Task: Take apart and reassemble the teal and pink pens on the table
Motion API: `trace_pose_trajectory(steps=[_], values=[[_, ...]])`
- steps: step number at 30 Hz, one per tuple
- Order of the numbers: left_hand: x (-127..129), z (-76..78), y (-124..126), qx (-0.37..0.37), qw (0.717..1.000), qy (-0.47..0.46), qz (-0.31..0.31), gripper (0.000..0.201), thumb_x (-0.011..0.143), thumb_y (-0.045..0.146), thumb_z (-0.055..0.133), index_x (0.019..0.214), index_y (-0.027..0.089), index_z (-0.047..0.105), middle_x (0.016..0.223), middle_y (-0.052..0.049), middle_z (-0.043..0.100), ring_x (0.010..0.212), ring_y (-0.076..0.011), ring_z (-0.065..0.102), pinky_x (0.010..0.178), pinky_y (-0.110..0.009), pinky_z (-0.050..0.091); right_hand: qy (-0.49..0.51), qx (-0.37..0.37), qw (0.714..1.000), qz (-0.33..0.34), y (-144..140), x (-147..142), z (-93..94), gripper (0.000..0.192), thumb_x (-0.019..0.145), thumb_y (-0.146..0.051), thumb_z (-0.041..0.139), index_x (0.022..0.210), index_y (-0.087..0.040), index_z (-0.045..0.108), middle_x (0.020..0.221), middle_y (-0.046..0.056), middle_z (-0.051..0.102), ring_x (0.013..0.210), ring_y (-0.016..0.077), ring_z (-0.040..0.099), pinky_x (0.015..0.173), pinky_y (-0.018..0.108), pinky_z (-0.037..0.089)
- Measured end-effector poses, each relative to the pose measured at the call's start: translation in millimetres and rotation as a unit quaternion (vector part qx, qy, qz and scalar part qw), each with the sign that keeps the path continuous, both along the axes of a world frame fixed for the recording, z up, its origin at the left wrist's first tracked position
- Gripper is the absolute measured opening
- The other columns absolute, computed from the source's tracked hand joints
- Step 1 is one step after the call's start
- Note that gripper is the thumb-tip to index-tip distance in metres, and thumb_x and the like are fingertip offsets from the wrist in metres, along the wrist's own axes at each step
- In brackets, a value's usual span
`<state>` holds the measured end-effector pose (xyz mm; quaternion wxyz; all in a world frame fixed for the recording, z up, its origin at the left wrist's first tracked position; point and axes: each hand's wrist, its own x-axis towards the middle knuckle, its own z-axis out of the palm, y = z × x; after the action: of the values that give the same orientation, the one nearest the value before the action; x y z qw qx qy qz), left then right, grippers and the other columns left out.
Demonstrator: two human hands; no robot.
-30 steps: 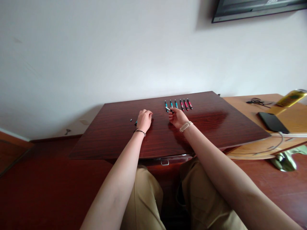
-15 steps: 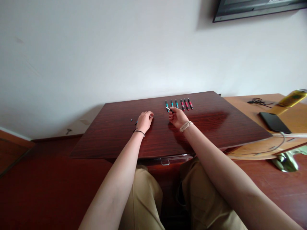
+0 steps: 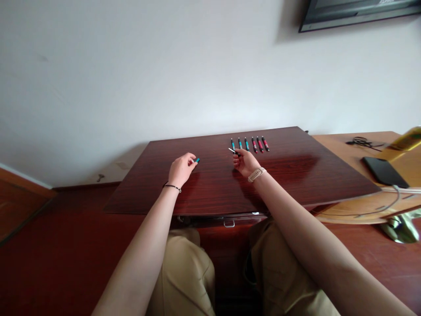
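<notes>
My left hand (image 3: 182,169) holds a small teal pen part (image 3: 197,160) between its fingertips, just above the dark wooden board (image 3: 296,175). My right hand (image 3: 245,162) is closed on a thin white and black pen piece (image 3: 232,151), palm up, right in front of a row of pens (image 3: 249,144). That row lies near the board's far edge: three teal pens on the left, three red ones on the right. A black band circles my left wrist and a pale watch strap my right.
A lighter wooden table (image 3: 362,153) at the right carries a black phone (image 3: 383,171), a tangled black cable (image 3: 360,141) and a yellow object (image 3: 408,138). A white wall stands behind. My knees are under the board's near edge, above a red-brown floor.
My left hand has lifted off the board with the teal part in its fingertips and moved slightly left and nearer. The small black bit at its left is out of sight. My right hand stays put.
</notes>
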<state>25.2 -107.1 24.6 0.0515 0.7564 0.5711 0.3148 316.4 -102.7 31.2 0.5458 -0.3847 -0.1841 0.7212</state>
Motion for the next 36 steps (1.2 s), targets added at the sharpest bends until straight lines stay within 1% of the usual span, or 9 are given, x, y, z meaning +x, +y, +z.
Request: trace_pose_trajectory(steps=[3,6,13,20,25,29,31,33,36], values=[[-12.2,-5.2,-3.0,-0.022,1.0,-0.019,-0.006,0.018,0.092,0.027,0.074,0.11,0.027,0.074,0.097,-0.003,0.082,0.089,-0.0222,0.076,0.081,-0.032,0.055,-0.007,-0.009,1.0,-0.003,-0.8,-2.0,1.1,0.027,0.106,-0.021,0.056,0.08,-0.021,0.048,0.059,-0.005,0.051,0.044,0.0066,0.041,0.037,0.015,0.034],[-12.7,-9.8,-6.5,-0.039,0.998,-0.037,-0.044,0.017,0.092,0.026,0.071,0.109,0.026,0.075,0.098,-0.003,0.081,0.089,-0.0213,0.076,0.083,-0.032,0.056,-0.01,-0.009,1.0,-0.003,-0.9,-4.4,1.4,0.028,0.107,-0.021,0.054,0.08,-0.021,0.048,0.06,-0.005,0.052,0.044,0.0059,0.042,0.038,0.015,0.035],[17.0,-15.8,-13.1,-0.086,0.983,-0.041,-0.159,0.023,0.092,0.022,0.068,0.114,0.026,0.073,0.103,-0.004,0.081,0.092,-0.0198,0.076,0.087,-0.033,0.059,-0.011,-0.007,1.0,-0.006,0.3,-7.5,0.1,0.026,0.106,-0.021,0.056,0.081,-0.021,0.05,0.059,-0.005,0.051,0.044,0.0062,0.041,0.038,0.014,0.035],[28.9,-17.9,-10.1,-0.095,0.978,-0.036,-0.181,0.025,0.092,0.02,0.067,0.116,0.025,0.073,0.103,-0.004,0.08,0.091,-0.0205,0.076,0.086,-0.035,0.062,-0.009,-0.003,1.0,-0.011,0.2,-4.7,-0.7,0.025,0.106,-0.02,0.056,0.081,-0.021,0.049,0.059,-0.005,0.051,0.044,0.0062,0.041,0.037,0.014,0.033],[30.3,-18.8,-8.5,-0.099,0.978,-0.038,-0.179,0.025,0.092,0.022,0.07,0.116,0.025,0.074,0.103,-0.004,0.08,0.089,-0.0196,0.076,0.085,-0.034,0.061,-0.013,-0.006,1.0,-0.007,0.8,-3.2,-1.1,0.026,0.106,-0.021,0.055,0.081,-0.021,0.049,0.06,-0.006,0.051,0.044,0.0059,0.041,0.038,0.014,0.034],[27.3,-8.2,-12.7,-0.067,0.982,-0.042,-0.173,0.021,0.094,0.032,0.072,0.114,0.025,0.074,0.104,-0.004,0.079,0.089,-0.0195,0.075,0.085,-0.034,0.06,-0.014,-0.007,1.0,-0.004,0.5,-4.4,-1.1,0.025,0.107,-0.021,0.055,0.082,-0.021,0.049,0.061,-0.005,0.051,0.045,0.0062,0.042,0.038,0.014,0.034],[23.5,-2.0,-14.4,-0.029,0.989,-0.036,-0.142,0.019,0.098,0.034,0.068,0.113,0.025,0.074,0.107,-0.005,0.078,0.093,-0.0202,0.074,0.087,-0.034,0.058,-0.015,-0.006,1.0,-0.006,0.3,-4.9,-1.2,0.025,0.107,-0.021,0.055,0.082,-0.021,0.049,0.062,-0.005,0.051,0.045,0.0064,0.042,0.038,0.014,0.035],[19.1,1.3,-14.4,0.007,0.996,-0.019,-0.087,0.015,0.099,0.029,0.065,0.111,0.024,0.074,0.107,-0.006,0.077,0.095,-0.021,0.073,0.09,-0.035,0.057,-0.015,-0.004,1.0,-0.008,0.2,-4.9,-1.5,0.024,0.106,-0.021,0.055,0.083,-0.021,0.05,0.062,-0.005,0.052,0.045,0.0065,0.042,0.038,0.014,0.035],[13.9,-0.6,-11.9,0.019,0.999,0.033,-0.004,0.011,0.096,0.024,0.067,0.105,0.024,0.074,0.106,-0.007,0.074,0.097,-0.0228,0.07,0.091,-0.036,0.056,-0.015,-0.005,1.0,-0.007,0.4,-4.4,-2.0,0.024,0.105,-0.021,0.056,0.083,-0.021,0.049,0.061,-0.005,0.051,0.045,0.0067,0.041,0.038,0.014,0.035]])
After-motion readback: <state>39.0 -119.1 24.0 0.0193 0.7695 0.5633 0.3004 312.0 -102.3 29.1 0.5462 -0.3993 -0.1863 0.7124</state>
